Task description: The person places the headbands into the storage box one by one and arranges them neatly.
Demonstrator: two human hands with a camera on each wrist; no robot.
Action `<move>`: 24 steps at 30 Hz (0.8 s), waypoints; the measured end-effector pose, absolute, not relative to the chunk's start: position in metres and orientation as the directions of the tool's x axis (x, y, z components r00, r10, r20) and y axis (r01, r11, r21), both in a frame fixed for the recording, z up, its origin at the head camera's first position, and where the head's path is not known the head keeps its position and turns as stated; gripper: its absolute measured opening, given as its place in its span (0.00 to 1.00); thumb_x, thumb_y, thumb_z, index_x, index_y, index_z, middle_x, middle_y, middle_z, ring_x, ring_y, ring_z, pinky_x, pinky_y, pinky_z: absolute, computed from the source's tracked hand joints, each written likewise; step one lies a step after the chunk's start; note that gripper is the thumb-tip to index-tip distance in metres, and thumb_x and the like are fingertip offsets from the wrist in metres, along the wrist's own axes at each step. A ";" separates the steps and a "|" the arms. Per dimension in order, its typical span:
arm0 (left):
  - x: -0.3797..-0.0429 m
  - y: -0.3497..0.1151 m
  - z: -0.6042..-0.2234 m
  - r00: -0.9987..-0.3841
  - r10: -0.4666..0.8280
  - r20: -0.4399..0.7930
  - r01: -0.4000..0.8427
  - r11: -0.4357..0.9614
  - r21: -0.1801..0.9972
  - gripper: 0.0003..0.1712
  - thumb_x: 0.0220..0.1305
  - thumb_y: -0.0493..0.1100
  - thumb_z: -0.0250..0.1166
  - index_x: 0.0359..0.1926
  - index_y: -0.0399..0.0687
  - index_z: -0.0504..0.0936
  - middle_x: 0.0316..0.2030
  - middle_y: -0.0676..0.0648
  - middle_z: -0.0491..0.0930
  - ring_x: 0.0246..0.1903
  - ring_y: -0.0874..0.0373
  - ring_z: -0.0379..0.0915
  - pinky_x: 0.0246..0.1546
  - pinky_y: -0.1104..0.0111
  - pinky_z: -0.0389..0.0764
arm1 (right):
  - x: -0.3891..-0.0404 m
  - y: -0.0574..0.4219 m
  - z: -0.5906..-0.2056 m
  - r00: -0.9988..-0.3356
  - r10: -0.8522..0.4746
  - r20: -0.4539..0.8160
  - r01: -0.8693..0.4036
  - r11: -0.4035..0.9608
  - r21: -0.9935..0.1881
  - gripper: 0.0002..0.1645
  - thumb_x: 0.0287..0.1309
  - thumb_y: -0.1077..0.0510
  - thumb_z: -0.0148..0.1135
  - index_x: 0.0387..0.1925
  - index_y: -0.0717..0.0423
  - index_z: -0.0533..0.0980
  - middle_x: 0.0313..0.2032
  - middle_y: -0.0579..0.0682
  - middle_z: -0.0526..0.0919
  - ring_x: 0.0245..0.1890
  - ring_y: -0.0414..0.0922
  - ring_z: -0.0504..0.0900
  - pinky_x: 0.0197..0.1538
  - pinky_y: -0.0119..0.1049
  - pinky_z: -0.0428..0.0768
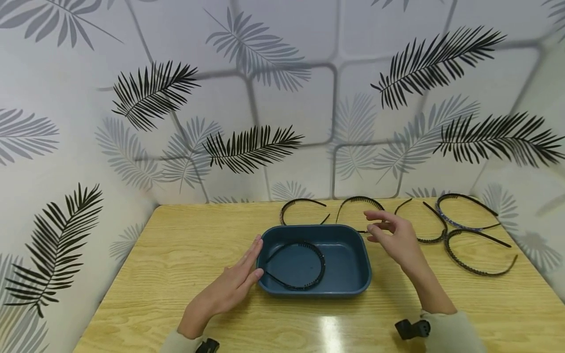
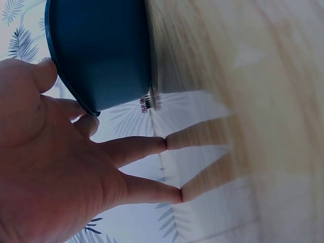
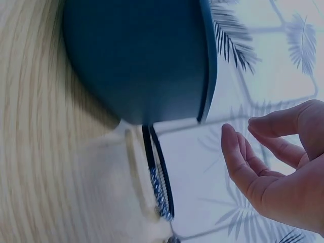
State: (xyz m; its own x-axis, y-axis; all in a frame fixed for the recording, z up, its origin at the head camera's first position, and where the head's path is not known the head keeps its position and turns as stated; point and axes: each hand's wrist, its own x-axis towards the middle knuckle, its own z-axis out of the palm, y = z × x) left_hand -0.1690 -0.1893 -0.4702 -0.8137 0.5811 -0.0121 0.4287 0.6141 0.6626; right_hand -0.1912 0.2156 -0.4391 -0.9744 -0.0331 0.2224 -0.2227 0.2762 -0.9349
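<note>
A dark blue plastic bin (image 1: 348,289) stands on the table with one black headband (image 1: 323,262) lying inside, towards its left end. My left hand (image 1: 234,284) touches the bin's left end, its thumb at the rim; two of its fingers (image 2: 147,190) reach down to the tabletop in the left wrist view. Over the table just past the bin's right back corner is my right hand (image 1: 395,238), with bent fingers and a gap between thumb and fingertips. Nothing shows in that gap in the right wrist view. Below it, a blue-patterned headband (image 3: 158,185) lies on the table.
Behind the bin lie two headbands, one at left (image 1: 282,211) and another nearer the right hand (image 1: 359,198). Several more, including a black one (image 1: 468,267), lie at the right of the wooden table (image 1: 176,255). A leaf-patterned wall (image 1: 295,108) closes off the back.
</note>
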 end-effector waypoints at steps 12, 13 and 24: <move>-0.169 -0.189 -0.470 -0.817 0.577 -0.019 0.424 0.622 0.658 0.38 0.85 0.51 0.44 0.84 0.53 0.36 0.82 0.56 0.30 0.79 0.52 0.36 0.60 0.20 0.48 | -0.198 0.237 -0.455 -0.980 0.060 0.192 -0.163 0.324 -0.932 0.22 0.72 0.66 0.60 0.63 0.69 0.76 0.60 0.67 0.77 0.46 0.40 0.83 0.44 0.37 0.86; -0.170 -0.189 -0.471 -0.816 0.578 -0.017 0.426 0.621 0.658 0.38 0.85 0.51 0.44 0.84 0.53 0.36 0.82 0.56 0.30 0.79 0.52 0.35 0.60 0.21 0.48 | -0.199 0.238 -0.456 -0.980 0.066 0.186 -0.154 0.332 -0.930 0.22 0.71 0.65 0.60 0.63 0.69 0.76 0.60 0.68 0.77 0.46 0.40 0.83 0.44 0.37 0.86; -0.169 -0.189 -0.470 -0.818 0.575 -0.014 0.427 0.622 0.656 0.38 0.85 0.49 0.45 0.84 0.54 0.36 0.82 0.53 0.31 0.79 0.51 0.36 0.59 0.20 0.48 | -0.206 0.247 -0.470 -0.992 0.102 0.077 -0.032 0.383 -0.923 0.26 0.72 0.62 0.59 0.66 0.71 0.72 0.58 0.72 0.76 0.42 0.46 0.87 0.44 0.38 0.86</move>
State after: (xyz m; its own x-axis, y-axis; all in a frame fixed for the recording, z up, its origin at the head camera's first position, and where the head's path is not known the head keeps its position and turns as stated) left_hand -0.1693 -0.1886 -0.4700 -0.8177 0.5755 -0.0135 0.4270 0.6221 0.6562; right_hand -0.2056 0.2467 -0.4700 -0.9919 0.1016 0.0766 -0.0321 0.3829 -0.9232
